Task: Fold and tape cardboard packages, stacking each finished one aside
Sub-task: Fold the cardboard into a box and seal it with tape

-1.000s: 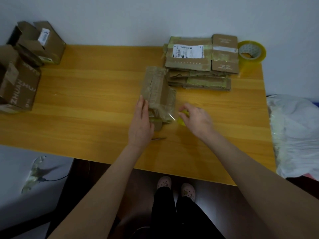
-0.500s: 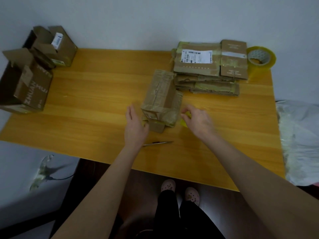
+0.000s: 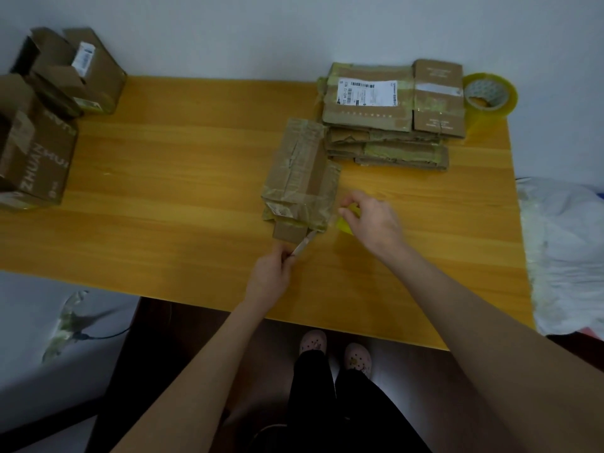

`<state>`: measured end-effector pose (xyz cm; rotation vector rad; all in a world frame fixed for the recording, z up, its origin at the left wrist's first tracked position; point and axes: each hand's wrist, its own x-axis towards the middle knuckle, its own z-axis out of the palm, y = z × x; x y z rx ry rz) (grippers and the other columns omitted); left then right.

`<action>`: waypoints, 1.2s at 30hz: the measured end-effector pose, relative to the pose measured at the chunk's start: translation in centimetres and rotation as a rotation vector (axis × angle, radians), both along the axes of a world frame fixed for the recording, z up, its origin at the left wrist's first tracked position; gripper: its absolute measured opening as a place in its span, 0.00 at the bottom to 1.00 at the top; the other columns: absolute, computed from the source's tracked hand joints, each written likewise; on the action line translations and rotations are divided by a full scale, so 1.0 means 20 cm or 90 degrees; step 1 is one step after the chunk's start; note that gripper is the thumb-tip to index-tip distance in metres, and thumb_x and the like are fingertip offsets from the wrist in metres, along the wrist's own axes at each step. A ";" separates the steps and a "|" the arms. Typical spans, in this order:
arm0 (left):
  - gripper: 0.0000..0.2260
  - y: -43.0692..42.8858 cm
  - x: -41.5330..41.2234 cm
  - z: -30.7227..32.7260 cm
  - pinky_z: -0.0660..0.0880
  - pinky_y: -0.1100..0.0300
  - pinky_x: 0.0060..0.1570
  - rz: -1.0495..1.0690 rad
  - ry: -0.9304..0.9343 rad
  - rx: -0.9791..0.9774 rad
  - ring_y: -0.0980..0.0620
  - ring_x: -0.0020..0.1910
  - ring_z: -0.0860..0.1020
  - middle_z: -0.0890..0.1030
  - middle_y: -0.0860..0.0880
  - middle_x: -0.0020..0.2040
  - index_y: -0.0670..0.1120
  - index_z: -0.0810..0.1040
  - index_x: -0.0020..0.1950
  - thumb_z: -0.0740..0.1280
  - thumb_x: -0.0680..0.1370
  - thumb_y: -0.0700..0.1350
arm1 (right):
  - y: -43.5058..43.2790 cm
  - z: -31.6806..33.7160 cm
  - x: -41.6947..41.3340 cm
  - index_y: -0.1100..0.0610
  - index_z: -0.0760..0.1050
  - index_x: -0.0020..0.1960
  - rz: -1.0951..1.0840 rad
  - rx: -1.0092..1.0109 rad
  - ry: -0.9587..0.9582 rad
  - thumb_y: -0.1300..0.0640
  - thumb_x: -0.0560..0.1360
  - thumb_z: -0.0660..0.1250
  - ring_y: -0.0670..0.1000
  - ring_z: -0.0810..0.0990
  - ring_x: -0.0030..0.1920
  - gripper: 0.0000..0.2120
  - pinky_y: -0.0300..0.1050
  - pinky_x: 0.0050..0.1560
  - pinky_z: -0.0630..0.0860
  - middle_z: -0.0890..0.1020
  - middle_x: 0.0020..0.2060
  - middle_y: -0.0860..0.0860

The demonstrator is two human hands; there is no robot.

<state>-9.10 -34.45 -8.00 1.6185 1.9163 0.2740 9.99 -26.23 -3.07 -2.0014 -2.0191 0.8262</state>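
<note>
Yellow wooden table against pale wall bears cardboard packages.

- Box, far left of the package: cut by the picture's left edge.
- Bag, far right of the package: cut by the right edge.
- Tool, at the package's near end: thin and blurred, its butt hidden in the left hand; kind cannot be told.
- Yellow thing, just right of the package: mostly hidden in the right hand's grip.
- Label, beyond the package: print too small to read.
</note>
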 end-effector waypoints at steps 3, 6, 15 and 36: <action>0.07 -0.06 0.03 0.14 0.68 0.60 0.28 0.035 -0.107 0.070 0.53 0.31 0.74 0.78 0.45 0.39 0.41 0.74 0.56 0.60 0.81 0.42 | 0.00 0.03 -0.01 0.50 0.74 0.57 -0.005 -0.010 0.001 0.48 0.81 0.60 0.48 0.70 0.27 0.09 0.42 0.25 0.61 0.71 0.29 0.46; 0.09 -0.09 0.05 0.26 0.68 0.67 0.27 0.063 -0.134 0.135 0.59 0.28 0.70 0.75 0.51 0.35 0.42 0.76 0.60 0.61 0.81 0.42 | -0.01 0.04 -0.01 0.49 0.74 0.57 -0.013 -0.022 0.005 0.48 0.81 0.60 0.51 0.72 0.29 0.09 0.42 0.25 0.63 0.74 0.31 0.48; 0.17 -0.05 0.14 0.39 0.72 0.59 0.43 0.024 0.018 0.192 0.49 0.48 0.76 0.78 0.47 0.55 0.45 0.70 0.71 0.57 0.82 0.43 | -0.04 0.10 -0.04 0.49 0.74 0.57 -0.040 -0.034 -0.005 0.47 0.81 0.59 0.54 0.75 0.37 0.10 0.43 0.29 0.66 0.77 0.38 0.51; 0.22 0.08 0.25 0.36 0.68 0.56 0.39 -0.008 0.210 0.098 0.43 0.48 0.78 0.78 0.44 0.52 0.53 0.65 0.72 0.56 0.80 0.36 | -0.03 0.15 -0.10 0.49 0.75 0.54 -0.013 0.000 -0.073 0.49 0.81 0.58 0.53 0.76 0.41 0.09 0.45 0.36 0.72 0.82 0.45 0.51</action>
